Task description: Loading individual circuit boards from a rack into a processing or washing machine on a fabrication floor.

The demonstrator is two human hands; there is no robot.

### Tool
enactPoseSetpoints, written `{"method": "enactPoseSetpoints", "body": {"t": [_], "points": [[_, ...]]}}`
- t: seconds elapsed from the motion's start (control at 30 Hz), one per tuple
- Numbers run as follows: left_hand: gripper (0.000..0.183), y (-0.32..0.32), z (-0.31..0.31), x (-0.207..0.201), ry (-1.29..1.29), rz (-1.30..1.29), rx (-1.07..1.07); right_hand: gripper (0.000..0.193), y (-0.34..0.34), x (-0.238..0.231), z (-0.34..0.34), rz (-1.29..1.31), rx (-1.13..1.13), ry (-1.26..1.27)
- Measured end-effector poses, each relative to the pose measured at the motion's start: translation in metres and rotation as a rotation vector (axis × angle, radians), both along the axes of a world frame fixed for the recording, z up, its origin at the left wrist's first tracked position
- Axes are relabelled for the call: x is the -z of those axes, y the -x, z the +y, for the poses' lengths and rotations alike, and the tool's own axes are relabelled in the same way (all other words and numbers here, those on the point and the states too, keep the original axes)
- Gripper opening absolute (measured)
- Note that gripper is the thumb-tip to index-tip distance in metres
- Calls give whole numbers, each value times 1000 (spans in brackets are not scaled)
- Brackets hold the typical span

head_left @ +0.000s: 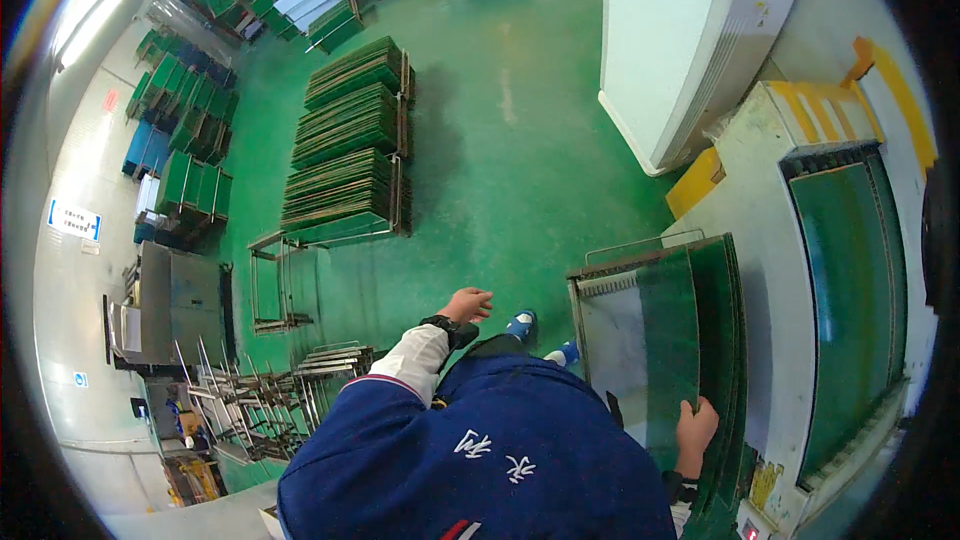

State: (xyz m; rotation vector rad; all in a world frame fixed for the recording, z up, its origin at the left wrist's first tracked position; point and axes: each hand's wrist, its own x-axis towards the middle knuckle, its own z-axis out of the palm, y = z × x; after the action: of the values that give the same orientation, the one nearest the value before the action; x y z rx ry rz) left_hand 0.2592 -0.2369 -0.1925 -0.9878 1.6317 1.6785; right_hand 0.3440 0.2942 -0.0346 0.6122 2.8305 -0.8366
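Observation:
My right hand [697,430] is closed on the near edge of a large thin green panel [668,325], which looks like a circuit board panel. That panel stands in a metal-framed rack [577,325] at my right side, beside more green panels [718,340]. A pale sheet or base [615,340] shows at the left of the rack. My left hand [467,306] hangs in the air in front of my body, fingers loosely stretched, holding nothing.
A machine [765,200] with a long green-looking bed [850,280] stands right of the rack. Ahead, a rack [345,140] holds several rows of green panels. Empty metal frames [260,390] stand at left. A tall white cabinet [660,50] is at far right, near a yellow box [695,183].

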Motion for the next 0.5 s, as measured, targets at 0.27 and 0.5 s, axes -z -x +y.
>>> {"method": "enactPoseSetpoints", "body": {"t": [0.27, 0.5], "points": [[41, 9, -24, 12, -42, 29, 6, 22, -6, -10, -35, -19, -54, -195], [41, 6, -62, -4, -87, 39, -28, 25, 4, -15, -40, -34, 75, -295]]}}
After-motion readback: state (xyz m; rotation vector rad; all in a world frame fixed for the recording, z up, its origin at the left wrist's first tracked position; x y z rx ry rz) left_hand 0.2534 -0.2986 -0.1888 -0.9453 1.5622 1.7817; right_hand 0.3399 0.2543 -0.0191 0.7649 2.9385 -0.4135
